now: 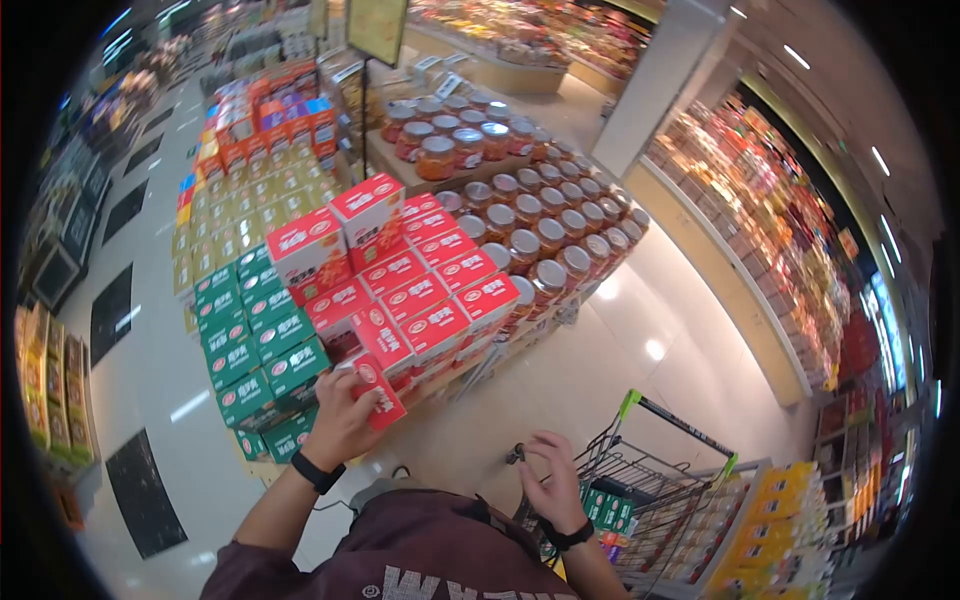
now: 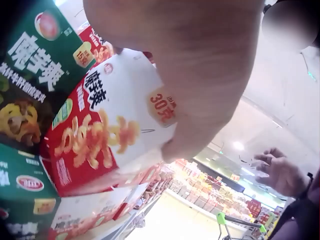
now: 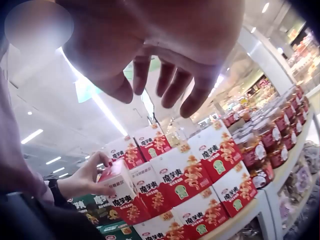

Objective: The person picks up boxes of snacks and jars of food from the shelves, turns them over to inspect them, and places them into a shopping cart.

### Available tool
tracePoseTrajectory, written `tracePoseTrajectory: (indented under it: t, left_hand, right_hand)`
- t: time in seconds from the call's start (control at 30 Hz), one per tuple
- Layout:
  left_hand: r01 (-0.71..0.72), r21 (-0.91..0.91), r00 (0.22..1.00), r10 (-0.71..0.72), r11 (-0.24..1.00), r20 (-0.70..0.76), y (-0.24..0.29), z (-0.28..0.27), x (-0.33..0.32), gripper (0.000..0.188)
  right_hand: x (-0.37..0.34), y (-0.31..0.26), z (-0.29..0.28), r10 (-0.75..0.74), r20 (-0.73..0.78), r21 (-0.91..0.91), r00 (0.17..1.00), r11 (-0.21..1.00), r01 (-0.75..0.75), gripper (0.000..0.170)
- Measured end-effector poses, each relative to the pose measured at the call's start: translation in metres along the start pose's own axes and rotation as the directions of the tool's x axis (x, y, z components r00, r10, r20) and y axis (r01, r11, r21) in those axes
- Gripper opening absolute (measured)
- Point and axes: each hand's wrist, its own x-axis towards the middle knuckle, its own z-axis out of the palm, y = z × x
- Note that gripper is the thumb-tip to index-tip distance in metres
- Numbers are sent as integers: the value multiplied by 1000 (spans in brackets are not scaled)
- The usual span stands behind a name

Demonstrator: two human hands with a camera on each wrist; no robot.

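Note:
My left hand (image 1: 340, 418) grips a red-and-white snack box (image 1: 380, 398) at the front corner of a stack of red boxes (image 1: 412, 292). The left wrist view shows the printed front of the gripped box (image 2: 90, 145), tilted, beside green boxes. Thumb and fingers of the left hand (image 3: 86, 181) span its top edges in the right wrist view. My right hand (image 1: 553, 482) hangs in the air before my body, holding nothing, its fingers (image 3: 167, 82) loosely bent. Left of the red stack stand green boxes (image 1: 240, 345) of the same kind.
A wire shopping cart (image 1: 650, 455) with green boxes inside stands at my right. Lidded jars (image 1: 540, 230) fill the display behind the red stack. Olive-gold boxes (image 1: 265, 195) are piled farther back. A sign post (image 1: 366, 120) rises from the display.

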Motion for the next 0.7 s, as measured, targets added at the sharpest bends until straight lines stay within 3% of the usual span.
tracePoseTrajectory:
  t: [0.03,0.1,0.13,0.2,0.23,0.3,0.43,0.5,0.53,0.6,0.63,0.7]
  left_hand:
    - [80,-55,996,-78,995,47,0,-2,-3,58]
    - [253,-208,967,-254,945,19,1,-10,5,63]
    - [220,-115,975,-223,969,-7,-1,-12,17,74]
    - [209,-121,977,-204,970,56,2,-15,35,81]
    - [210,-130,975,-199,969,95,1,-16,39,88]
    - [219,-89,971,-208,972,114,-1,-10,33,104]
    - [349,-8,924,-342,937,169,7,-14,26,113]
    - [372,-35,920,-363,928,147,10,-12,21,116]
    - [384,-31,914,-375,923,152,12,-10,18,116]
    - [370,-138,926,-352,919,137,16,-6,12,116]
    - [360,-190,931,-341,913,127,17,-4,8,117]
    - [424,-238,903,-389,874,183,17,6,-5,113]
  right_hand:
    - [13,-4,4,7,-37,0,999,1000,-7,40]
    - [32,-10,9,-107,216,79,971,993,92,35]
    - [40,-9,18,-94,192,80,977,994,79,35]
    - [46,3,54,36,282,292,959,949,-121,38]
    - [49,10,67,28,313,327,949,935,-136,38]
    - [46,24,87,-114,410,185,905,982,39,42]
    - [38,21,100,-14,492,303,870,940,-157,50]
    - [34,30,109,89,554,301,828,906,-299,69]
    - [35,27,112,89,565,301,820,903,-305,69]
    - [43,18,123,69,597,369,799,861,-350,95]
    - [45,19,135,70,605,370,793,857,-358,95]
    - [47,28,168,-92,507,448,857,878,-171,114]
